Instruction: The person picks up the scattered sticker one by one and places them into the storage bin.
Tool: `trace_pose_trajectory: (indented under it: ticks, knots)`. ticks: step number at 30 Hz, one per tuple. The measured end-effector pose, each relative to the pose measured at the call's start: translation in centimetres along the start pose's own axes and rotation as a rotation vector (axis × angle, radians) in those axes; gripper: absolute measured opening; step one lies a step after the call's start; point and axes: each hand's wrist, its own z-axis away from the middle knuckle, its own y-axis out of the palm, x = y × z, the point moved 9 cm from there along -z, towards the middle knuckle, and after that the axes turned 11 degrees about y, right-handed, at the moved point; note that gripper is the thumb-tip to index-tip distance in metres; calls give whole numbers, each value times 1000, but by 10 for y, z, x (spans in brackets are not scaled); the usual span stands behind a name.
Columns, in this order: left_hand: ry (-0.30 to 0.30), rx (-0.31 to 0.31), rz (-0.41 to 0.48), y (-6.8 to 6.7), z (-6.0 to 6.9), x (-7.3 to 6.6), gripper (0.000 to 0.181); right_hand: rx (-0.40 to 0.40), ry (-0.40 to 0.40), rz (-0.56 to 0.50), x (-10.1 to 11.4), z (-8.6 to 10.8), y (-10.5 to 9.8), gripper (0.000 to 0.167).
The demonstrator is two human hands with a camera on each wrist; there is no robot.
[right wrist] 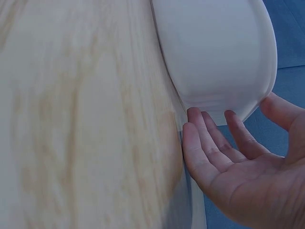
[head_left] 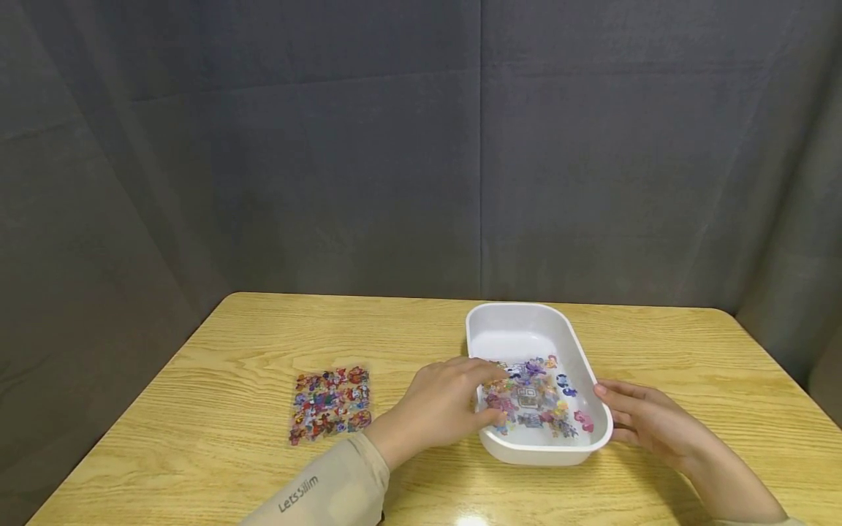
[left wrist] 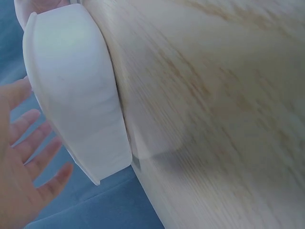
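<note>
A white plastic tray point(head_left: 546, 456) sits on the table, with clear sticker sheets point(head_left: 531, 394) printed with colourful cartoon figures inside it. My left hand point(head_left: 450, 402) reaches over the tray's left rim, thumb and fingers spread above the stickers. In the left wrist view its fingers are apart, with nothing visible between them. On the opposite side, my right hand point(head_left: 647, 416) touches the tray's outer wall with its fingertips, the thumb at the rim. The right wrist view shows those fingers point(right wrist: 209, 143) only slightly bent against the wall.
Another clear sheet of colourful stickers point(head_left: 331, 404), mostly red and purple, lies flat to the left of the tray. The wood-grain table point(head_left: 224, 409) has rounded far corners. Dark grey curtain point(head_left: 355, 161) hangs behind it and along both sides.
</note>
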Motion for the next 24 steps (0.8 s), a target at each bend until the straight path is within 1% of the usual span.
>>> trace_pose_trajectory:
  ticks: [6, 12, 24]
  knots:
    - [-8, 0, 15, -5, 2, 2, 54, 9, -4, 4, 1, 1, 0, 73]
    - [10, -7, 4, -9, 5, 1, 54, 4, -3, 3, 0, 1, 0, 73]
    - [41, -58, 2, -19, 13, -5, 48, -8, 1, 1, 0, 0, -1, 73]
